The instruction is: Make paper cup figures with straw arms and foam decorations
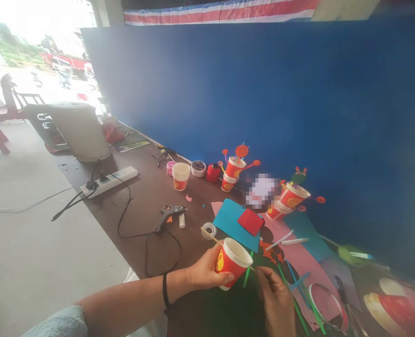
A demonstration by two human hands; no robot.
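Note:
A red paper cup [238, 267] with a white inside and a yellow print is tilted in my left hand [204, 270], whose fingers and thumb wrap round its side. A thin wooden stick [211, 235] pokes out on the cup's upper left, and a short length shows on its right side, so it seems to run through the cup. The closed fingers of my right hand [275, 299] pinch at that right end. Behind the cup, a green straw [248, 271] lies on the table.
A black glue gun [167, 216] with its cord lies left of the cup, near a tape roll [209, 230]. Stacked cups [181, 175], decorated cup figures [233, 168], blue card [237, 224] and a power strip [111, 181] are on the table [144, 201]. Scissors [344, 290] lie right.

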